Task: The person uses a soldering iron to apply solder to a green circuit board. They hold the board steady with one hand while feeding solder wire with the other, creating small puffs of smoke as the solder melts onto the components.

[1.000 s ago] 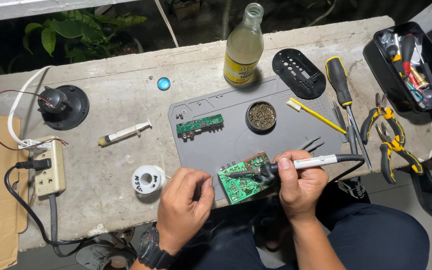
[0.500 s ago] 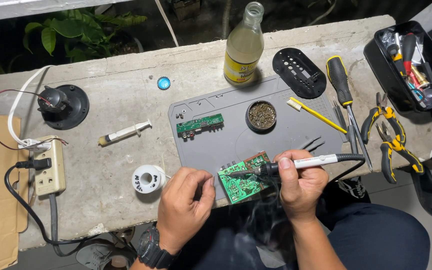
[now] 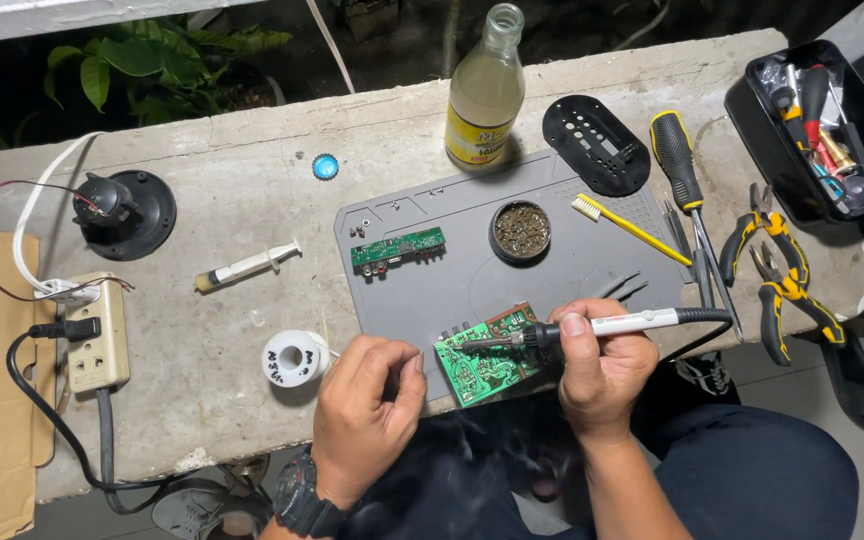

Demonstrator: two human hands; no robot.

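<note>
Soldering in hand, by the look of it: right hand (image 3: 600,365) clenched around a white-handled soldering iron (image 3: 592,327) with a black cord, tip laid on the green printed circuit board (image 3: 480,362) at the near edge of the grey silicone work mat (image 3: 552,255). Left hand (image 3: 367,405) at nine o'clock of the board, fingers (image 3: 404,372) pinched together just beside its edge; whether pinching solder wire, cannot tell. White spool of solder wire (image 3: 294,358) just beyond, at nine o'clock of that hand. Second, narrower green circuit board (image 3: 398,248) at eleven o'clock on the mat, round tin of brass tip-cleaning wool (image 3: 521,230) at twelve. Faint smoke below the board. Next move probably calls for a steady tip on the joint, solder fed to the pad, then a clean lift.
</note>
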